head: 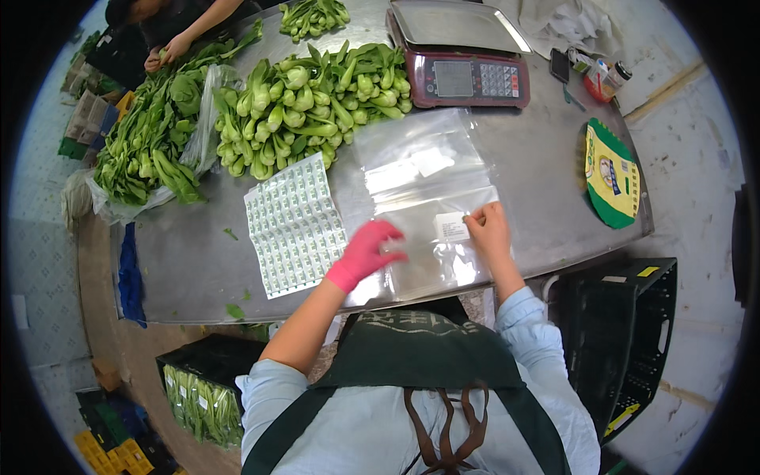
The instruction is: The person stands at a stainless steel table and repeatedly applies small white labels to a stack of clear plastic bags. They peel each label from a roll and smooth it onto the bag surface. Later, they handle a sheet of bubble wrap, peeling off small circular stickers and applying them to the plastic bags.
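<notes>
My left hand [369,252], in a pink glove and blurred by motion, hovers with thumb and fingers apart and nothing visible between them. Beside it lies a creased sheet of small green-and-white stickers [295,228]. My bare right hand [491,228] pinches what looks like a small green sticker [465,219] against the edge of a white printed label [449,227]. That label is on a clear plastic bag [415,261], flat on the metal table before me. More clear bags [418,133] lie just beyond, with another white label [432,161] on them.
Bok choy [285,113] is heaped behind the sheet, with leafy greens [148,136] farther left. A digital scale [469,77] stands at the back. A yellow-green printed bag [611,172] lies right. Black crates [623,332] flank me below the table [552,196]. Another person's hands [169,52] work at far left.
</notes>
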Demonstrator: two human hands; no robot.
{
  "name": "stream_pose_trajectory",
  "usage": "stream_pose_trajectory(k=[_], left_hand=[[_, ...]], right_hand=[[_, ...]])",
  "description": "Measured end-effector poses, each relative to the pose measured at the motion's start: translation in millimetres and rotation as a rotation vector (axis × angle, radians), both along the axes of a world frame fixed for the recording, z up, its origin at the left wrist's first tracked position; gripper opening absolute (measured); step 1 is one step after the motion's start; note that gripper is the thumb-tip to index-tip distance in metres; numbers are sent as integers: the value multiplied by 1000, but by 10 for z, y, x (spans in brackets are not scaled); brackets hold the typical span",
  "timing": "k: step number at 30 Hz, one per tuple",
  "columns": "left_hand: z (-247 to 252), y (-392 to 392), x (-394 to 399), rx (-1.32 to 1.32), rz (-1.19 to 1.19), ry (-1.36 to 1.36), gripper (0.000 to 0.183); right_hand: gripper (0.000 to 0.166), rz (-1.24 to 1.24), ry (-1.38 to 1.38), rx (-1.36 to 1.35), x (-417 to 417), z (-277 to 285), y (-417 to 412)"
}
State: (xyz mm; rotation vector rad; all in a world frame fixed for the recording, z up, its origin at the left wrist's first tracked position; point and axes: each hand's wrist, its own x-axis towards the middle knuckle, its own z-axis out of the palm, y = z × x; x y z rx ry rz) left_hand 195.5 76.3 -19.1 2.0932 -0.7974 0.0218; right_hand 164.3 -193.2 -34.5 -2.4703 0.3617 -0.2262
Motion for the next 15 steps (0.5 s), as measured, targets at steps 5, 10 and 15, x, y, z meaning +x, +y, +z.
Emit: stream_pose_trajectory(k=[5,10,15], left_hand=[[-160,-66,30,307,-191,27,11],[-214,-71,73,134,94,322,14],[195,169,496,-793,393,494,23]], right_hand=[[23,33,54,367,-10,487,-8],[11,970,-271,1073,-276,2134,801],[23,1675,-113,1864,-498,2717,1703]])
